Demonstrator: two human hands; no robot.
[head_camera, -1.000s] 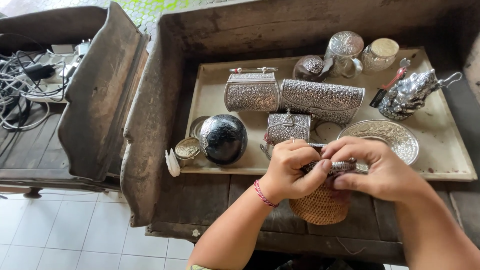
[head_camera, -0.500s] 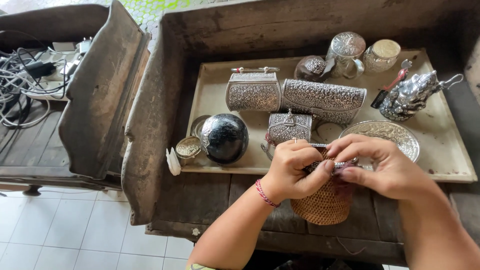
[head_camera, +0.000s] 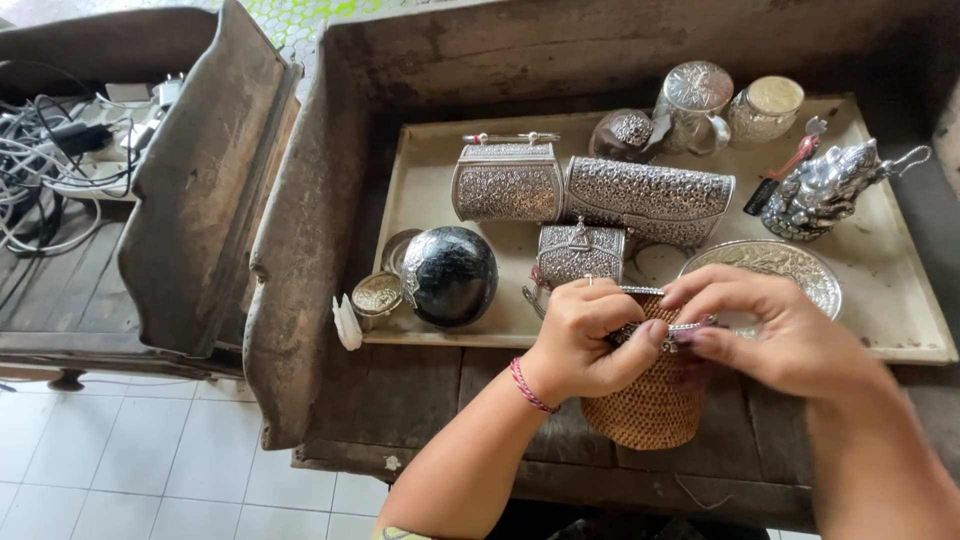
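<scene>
A small woven rattan pouch (head_camera: 648, 412) with a silver clasp rim sits at the front of the wooden bench. My left hand (head_camera: 583, 340) grips the left side of its rim, a red cord bracelet on that wrist. My right hand (head_camera: 775, 330) pinches the right side of the same rim, fingertips meeting over the clasp. Just behind my hands lies a cream tray (head_camera: 905, 322) with ornate silver pieces: a small silver purse (head_camera: 578, 252), a larger silver purse (head_camera: 506, 183), a long silver clutch (head_camera: 648, 198) and an embossed silver plate (head_camera: 775, 263).
A dark round box with silver trim (head_camera: 452, 275) and a small silver lid (head_camera: 376, 294) sit at the tray's left. Silver cups (head_camera: 696, 102), a silver figurine (head_camera: 826, 187) stand at the back. A raised wooden flap (head_camera: 205, 175) and tangled cables (head_camera: 45, 165) lie left.
My hands have kept hold of the pouch's rim, shifting only slightly; the fingers of my right hand have moved a little over the clasp.
</scene>
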